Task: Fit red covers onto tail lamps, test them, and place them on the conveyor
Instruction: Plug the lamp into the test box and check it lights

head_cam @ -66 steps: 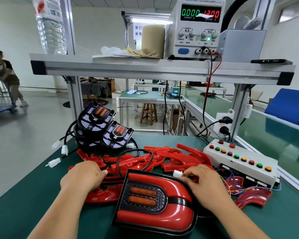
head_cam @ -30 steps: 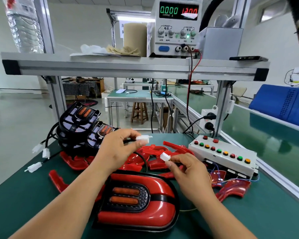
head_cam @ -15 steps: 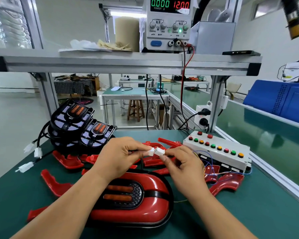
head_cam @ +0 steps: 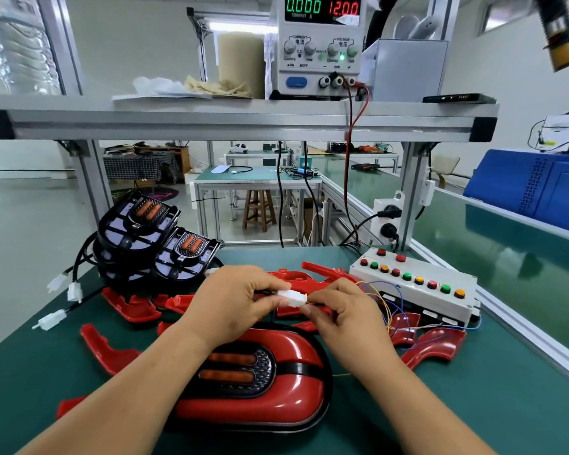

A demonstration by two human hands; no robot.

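Note:
A tail lamp (head_cam: 276, 385) with red covers fitted lies on the green bench in front of me. Above it, my left hand (head_cam: 234, 300) and my right hand (head_cam: 345, 310) pinch two white connectors (head_cam: 293, 297) that are pushed together end to end. The left one carries the lamp's black cable; thin coloured wires (head_cam: 385, 310) run from the right one to the white test box (head_cam: 418, 287) with its row of coloured buttons. Loose red covers (head_cam: 309, 279) are strewn behind my hands. Uncovered black lamps (head_cam: 155, 238) are stacked at the back left.
More red covers (head_cam: 434, 349) lie right of the lamp and others (head_cam: 109, 349) on its left. A power supply (head_cam: 321, 44) on the upper shelf reads 0.000 and 12.00. The green conveyor (head_cam: 500, 257) runs along the right side. Spare white plugs (head_cam: 51, 320) lie near the left edge.
My hands left the lamp, each lifted a white connector, and brought the two together. They met half a second ago and are now pressed together.

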